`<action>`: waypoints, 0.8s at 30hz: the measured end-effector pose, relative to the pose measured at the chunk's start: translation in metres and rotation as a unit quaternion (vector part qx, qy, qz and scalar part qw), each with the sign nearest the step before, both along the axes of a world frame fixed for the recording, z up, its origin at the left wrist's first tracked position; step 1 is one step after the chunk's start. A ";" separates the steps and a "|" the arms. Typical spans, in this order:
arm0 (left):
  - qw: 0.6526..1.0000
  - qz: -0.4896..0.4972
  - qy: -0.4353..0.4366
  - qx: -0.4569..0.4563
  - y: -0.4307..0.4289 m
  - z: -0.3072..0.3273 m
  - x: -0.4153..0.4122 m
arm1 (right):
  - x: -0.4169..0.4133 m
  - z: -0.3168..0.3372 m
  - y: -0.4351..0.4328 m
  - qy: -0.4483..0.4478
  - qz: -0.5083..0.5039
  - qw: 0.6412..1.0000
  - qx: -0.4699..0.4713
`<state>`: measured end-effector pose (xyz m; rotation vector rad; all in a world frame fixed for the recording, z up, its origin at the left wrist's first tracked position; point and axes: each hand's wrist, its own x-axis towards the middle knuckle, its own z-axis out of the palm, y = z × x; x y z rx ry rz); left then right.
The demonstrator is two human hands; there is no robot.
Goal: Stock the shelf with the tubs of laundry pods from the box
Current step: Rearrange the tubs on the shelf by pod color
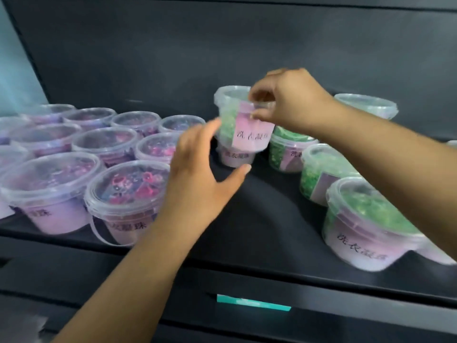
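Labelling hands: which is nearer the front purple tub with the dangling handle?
Left. The left hand is just right of the purple tub; the right hand is farther back, gripping a green tub by its rim.

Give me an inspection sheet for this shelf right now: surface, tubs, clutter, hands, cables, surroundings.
Surface: black shelf, with a bare strip down the middle between two groups of tubs.
Job's things: purple-pod tubs in rows at left; green-pod tubs at right; raised green tub held just above a lower tub at the back.
Clutter: nothing seen.
Grippers: right hand pinches the raised green tub's rim from above; left hand is open, fingers spread beside it, contact unclear.
Cables: nothing seen.
Surroundings: dark back panel; teal label strip on the shelf front below.
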<state>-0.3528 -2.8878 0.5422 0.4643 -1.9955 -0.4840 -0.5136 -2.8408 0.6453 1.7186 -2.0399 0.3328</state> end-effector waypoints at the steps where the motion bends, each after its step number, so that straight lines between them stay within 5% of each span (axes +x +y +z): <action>1: 1.000 0.001 -0.001 0.005 -0.002 0.004 0.001 | 0.013 -0.004 0.016 -0.001 0.025 1.000 0.003; 5: 0.989 -0.018 -0.123 0.082 0.002 0.001 -0.001 | 0.048 -0.035 0.053 -0.026 0.068 0.994 0.078; 9: 0.981 -0.019 -0.191 0.023 0.008 -0.018 -0.003 | 0.044 -0.052 0.067 -0.076 0.057 0.985 0.145; 16: 0.942 0.039 -0.326 -0.075 0.008 -0.003 0.001 | 0.008 -0.060 0.157 -0.131 -0.104 0.986 0.010; 19: 0.942 0.053 -0.330 -0.026 0.016 0.002 -0.005 | 0.013 -0.089 0.182 -0.194 -0.132 0.972 0.027; 24: 0.920 0.050 -0.381 -0.072 0.013 0.004 -0.003 | 0.028 -0.110 0.180 -0.087 -0.076 0.993 0.008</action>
